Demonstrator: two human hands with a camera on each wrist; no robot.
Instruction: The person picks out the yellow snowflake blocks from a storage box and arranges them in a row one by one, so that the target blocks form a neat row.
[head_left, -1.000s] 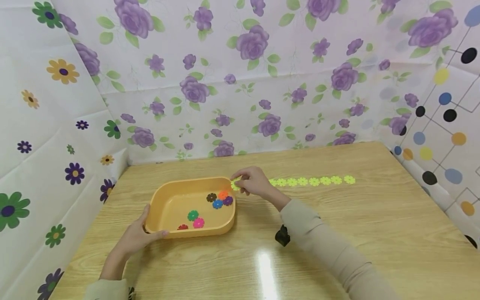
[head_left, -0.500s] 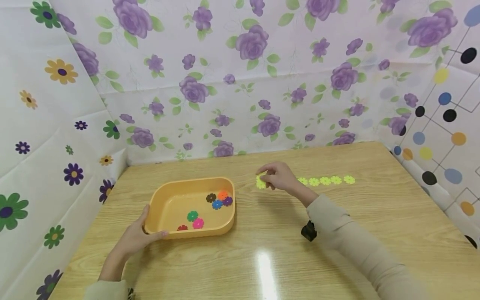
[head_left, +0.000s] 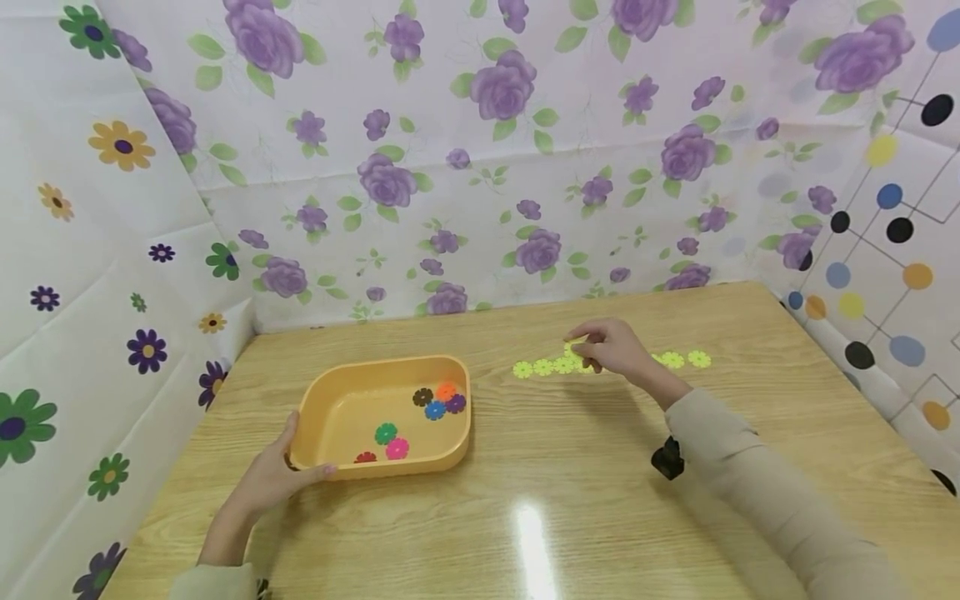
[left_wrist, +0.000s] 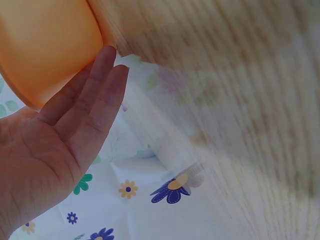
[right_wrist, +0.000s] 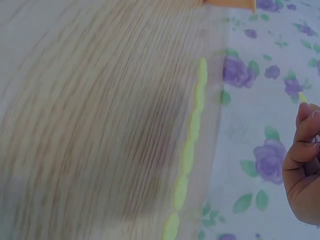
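My right hand (head_left: pixel 613 348) pinches a yellow-green snowflake disc (head_left: pixel 573 347) between thumb and fingers, raised over a row of matching discs (head_left: pixel 543 367). In the right wrist view, only the tip of the held disc (right_wrist: pixel 302 97) shows above the fingertips, and the row (right_wrist: pixel 188 158) runs along the tabletop. My left hand (head_left: pixel 268 473) holds the near left corner of an orange-yellow plastic tray (head_left: pixel 390 469), thumb along the front and fingers along the left side. In the left wrist view, the fingers lie against the tray's outer wall (left_wrist: pixel 50 45).
Inside the tray lie discs of other colours, among them a green disc (head_left: pixel 386 432), a pink disc (head_left: pixel 397 448) and an orange disc (head_left: pixel 446 391). A single yellow-green disc (head_left: pixel 699 359) sits apart at the row's right end. A flowered cloth (head_left: pixel 480 192) hangs behind the wooden table (head_left: pixel 450 533).
My right hand has moved rightward from the tray's right edge to above the row, carrying the yellow-green disc. The left hand and tray have stayed in place.
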